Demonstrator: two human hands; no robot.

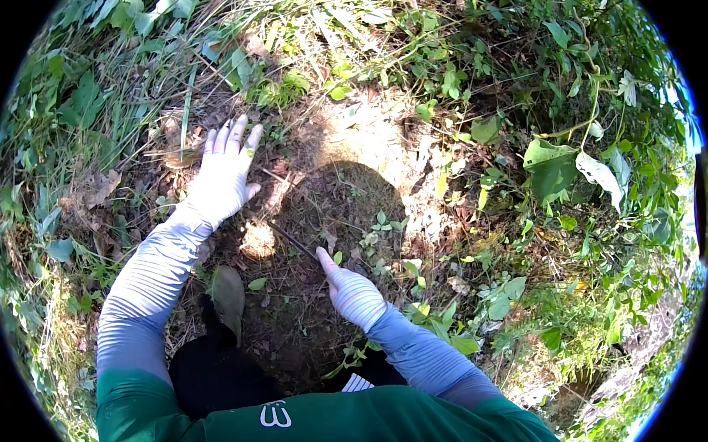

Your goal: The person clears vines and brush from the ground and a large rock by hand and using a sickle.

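Observation:
My left hand (223,173), in a pale glove with bare-looking fingertips, is spread over dry leaves and grass at the left of centre. It holds nothing that I can see. My right hand (350,288), in a striped pale glove, is closed around a thin dark tool (294,242) with its index finger stretched along it. The tool slants up and left from that hand, low over the shaded soil; its exact kind cannot be told, and its handle is hidden in the palm.
Long grass (168,81) and leafy weeds lie at the upper left. A vine with broad leaves (551,167) stands at the right. Small seedlings (381,223) grow in the shaded soil. My dark-clothed leg (219,372) is at the lower left, beside a large leaf-like shape (228,298).

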